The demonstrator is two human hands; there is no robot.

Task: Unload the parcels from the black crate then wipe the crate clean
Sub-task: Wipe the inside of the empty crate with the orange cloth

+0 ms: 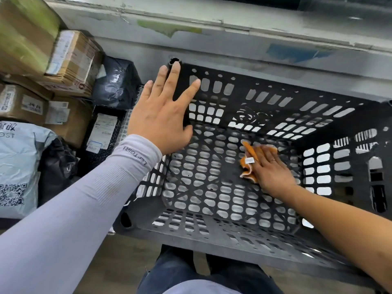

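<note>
Black crate (244, 98) sits in front of the person, pushed against a grey metal ledge (212, 39) along its far side, no parcels inside. Right hand (269, 166) is down inside the crate, fingers flat and straight, pressing an orange cloth (247, 164) onto the perforated floor toward the right wall; cloth pokes out past the fingertips and on the left of the hand, small white tag visible on it. Left hand (161, 115), in a pale grey sleeve (84, 198), is spread open at the crate's far-left corner, fingers straight, resting against the corner post and left rim, thumb hooked inside the wall. Not gripping anything as far as visible. Parcels are stacked outside, left of the crate: brown cardboard boxes (70, 60) at the far left, black poly bags (115, 81) just beside the crate's left wall, a grey mailer bag (19, 162) with a QR code near the left edge. Person's dark trousers (191, 270) show below the crate's near edge.
</note>
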